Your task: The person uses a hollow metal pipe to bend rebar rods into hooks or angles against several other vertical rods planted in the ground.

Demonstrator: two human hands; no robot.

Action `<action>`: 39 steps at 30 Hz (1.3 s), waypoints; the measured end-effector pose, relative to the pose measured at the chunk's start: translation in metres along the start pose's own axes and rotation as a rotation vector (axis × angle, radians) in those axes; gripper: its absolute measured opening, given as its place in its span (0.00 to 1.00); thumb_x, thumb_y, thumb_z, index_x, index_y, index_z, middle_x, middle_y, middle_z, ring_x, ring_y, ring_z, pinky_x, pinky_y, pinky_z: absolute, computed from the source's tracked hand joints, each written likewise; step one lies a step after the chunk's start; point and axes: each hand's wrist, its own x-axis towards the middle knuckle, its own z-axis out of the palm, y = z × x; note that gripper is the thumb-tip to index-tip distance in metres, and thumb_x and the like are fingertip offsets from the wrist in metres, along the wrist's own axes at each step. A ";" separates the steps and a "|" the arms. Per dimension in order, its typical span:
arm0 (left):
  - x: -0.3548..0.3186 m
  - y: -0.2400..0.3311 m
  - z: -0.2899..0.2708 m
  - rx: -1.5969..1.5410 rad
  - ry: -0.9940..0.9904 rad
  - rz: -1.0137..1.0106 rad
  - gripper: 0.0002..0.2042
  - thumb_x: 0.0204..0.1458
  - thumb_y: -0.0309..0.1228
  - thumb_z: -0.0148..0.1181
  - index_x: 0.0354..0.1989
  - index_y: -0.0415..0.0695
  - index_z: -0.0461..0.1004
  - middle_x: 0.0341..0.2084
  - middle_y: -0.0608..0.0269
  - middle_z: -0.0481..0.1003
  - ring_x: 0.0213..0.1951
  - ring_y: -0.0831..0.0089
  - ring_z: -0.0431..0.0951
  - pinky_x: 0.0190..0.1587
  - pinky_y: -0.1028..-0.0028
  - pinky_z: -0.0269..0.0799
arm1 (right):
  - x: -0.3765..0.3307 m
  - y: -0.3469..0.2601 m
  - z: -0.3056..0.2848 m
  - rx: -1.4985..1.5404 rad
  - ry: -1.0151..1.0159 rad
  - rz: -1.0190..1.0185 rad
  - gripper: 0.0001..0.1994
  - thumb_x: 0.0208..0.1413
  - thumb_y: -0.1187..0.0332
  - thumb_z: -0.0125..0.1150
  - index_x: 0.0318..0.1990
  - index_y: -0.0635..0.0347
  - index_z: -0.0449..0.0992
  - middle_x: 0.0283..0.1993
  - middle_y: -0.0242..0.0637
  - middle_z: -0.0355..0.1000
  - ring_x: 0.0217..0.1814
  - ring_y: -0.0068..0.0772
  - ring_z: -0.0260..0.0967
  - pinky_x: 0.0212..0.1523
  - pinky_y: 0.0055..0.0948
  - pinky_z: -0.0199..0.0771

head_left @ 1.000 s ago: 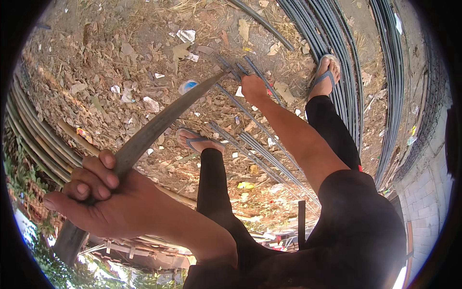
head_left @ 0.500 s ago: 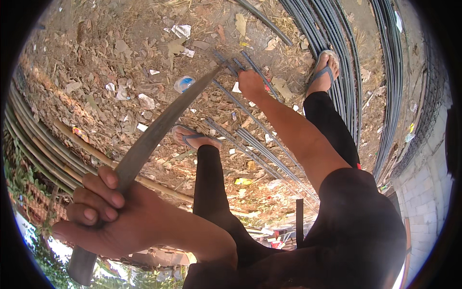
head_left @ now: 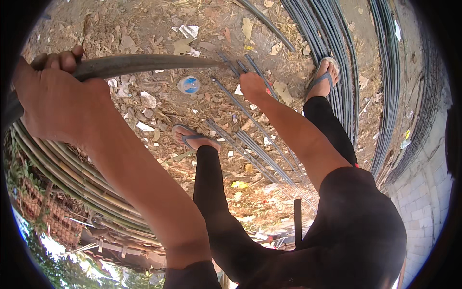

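Note:
My left hand (head_left: 62, 103), at the left, is wrapped round a long grey metal pipe (head_left: 139, 64) that looks slightly curved. The pipe lies nearly level across the picture, and its tapering far end reaches a small cluster of dark steel pieces (head_left: 228, 62) beside my right hand. My right hand (head_left: 252, 86) is closed low over the steel bars (head_left: 257, 67) there; its fingers are mostly hidden from above. Below it, several thin steel bars (head_left: 240, 104) run slantwise between my legs.
My sandalled feet stand on leaf-strewn ground. Long bundles of ribbed steel bars (head_left: 344, 58) lie at the right, one under my right foot (head_left: 323, 79). Bamboo poles (head_left: 91, 178) lie at the lower left. A clear plastic cup (head_left: 188, 85) and paper scraps litter the ground. A block wall (head_left: 423, 202) stands far right.
My left hand has swung the pipe's near end up and forward, from slanting to nearly level. The pipe's far end and my right hand have stayed almost in place.

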 end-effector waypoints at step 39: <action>0.008 -0.019 -0.062 -0.252 0.017 -0.026 0.21 0.61 0.42 0.62 0.26 0.36 0.68 0.16 0.62 0.64 0.18 0.74 0.65 0.25 0.74 0.70 | 0.128 0.020 -0.163 -0.065 0.584 -0.032 0.19 0.60 0.56 0.59 0.54 0.58 0.74 0.53 0.47 0.73 0.59 0.48 0.70 0.57 0.45 0.74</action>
